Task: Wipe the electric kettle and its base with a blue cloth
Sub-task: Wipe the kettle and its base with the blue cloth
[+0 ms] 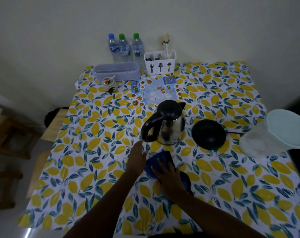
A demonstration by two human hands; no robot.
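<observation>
A steel electric kettle (171, 129) with a black lid and handle stands on the lemon-print tablecloth, off its base. Its round black base (208, 133) lies just to the right, cord running right. A blue cloth (158, 159) lies on the table in front of the kettle. My right hand (169, 177) rests flat on the cloth, fingers spread over it. My left hand (137, 158) is stretched out beside the cloth's left edge, fingertips near the bottom of the kettle's handle, holding nothing.
A clear plastic container with a pale lid (274, 133) stands at the right edge. A menu leaflet (154, 91) lies behind the kettle. At the back stand three water bottles (124, 47), a cutlery caddy (160, 63), a grey box (116, 72) and a small jar (109, 83).
</observation>
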